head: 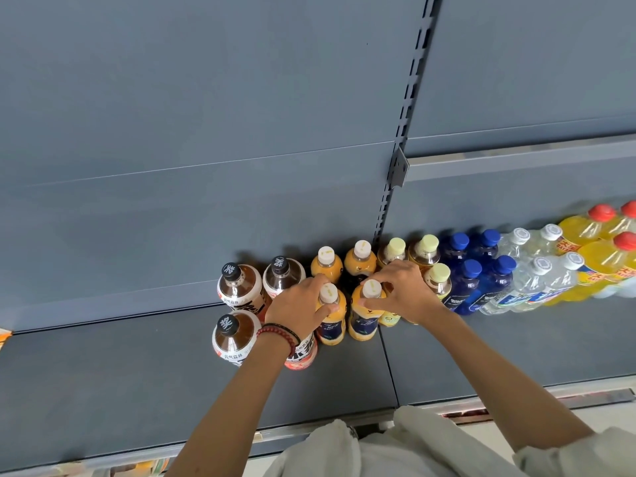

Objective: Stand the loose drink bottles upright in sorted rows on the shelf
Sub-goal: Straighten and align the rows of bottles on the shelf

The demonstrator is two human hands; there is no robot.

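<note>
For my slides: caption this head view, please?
Left hand grips the left orange bottle, right hand the right orange bottle, both upright on the grey shelf.

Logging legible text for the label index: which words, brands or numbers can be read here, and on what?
"元气森林": white label on the front tea bottle, and on the tea bottle behind it.
"大": red label on a yellow bottle; the rest is blurred.
Too small or blurred: black caps' character, labels on orange bottles, blue bottles, clear bottles.
</note>
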